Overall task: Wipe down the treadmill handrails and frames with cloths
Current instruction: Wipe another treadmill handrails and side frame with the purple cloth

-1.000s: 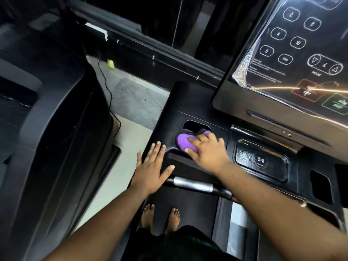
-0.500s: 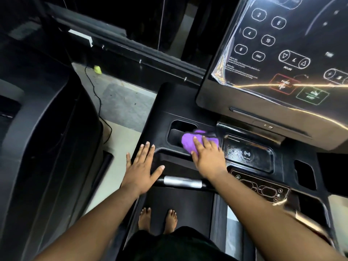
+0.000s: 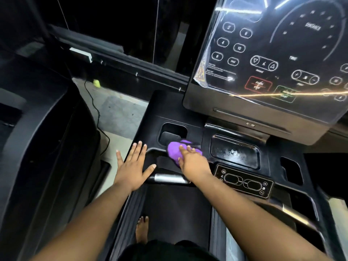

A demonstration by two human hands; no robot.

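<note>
pressing my right hand [image 3: 194, 162] down on the purple cloth [image 3: 174, 150], i keep my fingers straight and flat on it, nothing curled round it. the cloth lies on the black treadmill console [image 3: 148, 119], at the near rim of the cup recess [image 3: 172, 133] and just left of the glossy phone tray [image 3: 235, 153]. my left hand [image 3: 131, 169] lies flat with fingers spread on the console's left edge, left of the cloth and apart from it, holding nothing. the silver handrail grip [image 3: 170, 178] runs between my two wrists, nearer to me than the cloth. beyond the cloth, to its right, the display panel [image 3: 273, 59] rises under a clear film. my bare foot [image 3: 142, 230] stands on the belt [image 3: 177, 213] below.
</note>
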